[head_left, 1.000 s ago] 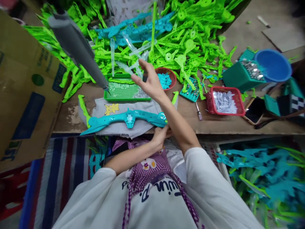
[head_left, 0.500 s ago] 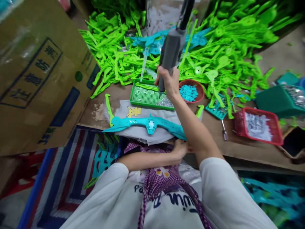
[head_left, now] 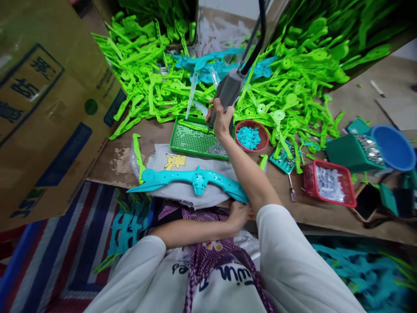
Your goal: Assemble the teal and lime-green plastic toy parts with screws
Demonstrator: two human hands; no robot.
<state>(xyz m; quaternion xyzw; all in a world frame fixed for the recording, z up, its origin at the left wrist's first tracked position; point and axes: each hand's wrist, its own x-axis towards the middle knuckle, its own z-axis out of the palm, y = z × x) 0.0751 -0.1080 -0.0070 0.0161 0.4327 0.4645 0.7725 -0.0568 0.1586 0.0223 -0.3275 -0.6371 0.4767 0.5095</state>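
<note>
My right hand [head_left: 221, 119] is wrapped round a grey hanging power screwdriver [head_left: 230, 89], its tip down over a green perforated tray [head_left: 192, 139] that holds small screws. My left hand [head_left: 239, 214] grips the right end of a teal plastic bow-shaped part [head_left: 192, 179]. The part lies across a grey cloth [head_left: 187, 165] at the table's front edge. My right forearm crosses above the part's right end.
A large heap of green plastic parts [head_left: 293, 82] fills the back of the table. A red bowl of teal bits [head_left: 250, 135], a red basket [head_left: 329, 184], a green box of metal pieces [head_left: 355, 150] and a blue bowl [head_left: 392, 148] stand right. A cardboard box [head_left: 48, 100] rises at left.
My right hand reached out open, took hold of the hanging screwdriver and brought its tip over the green tray. My left hand stayed on the teal part.
</note>
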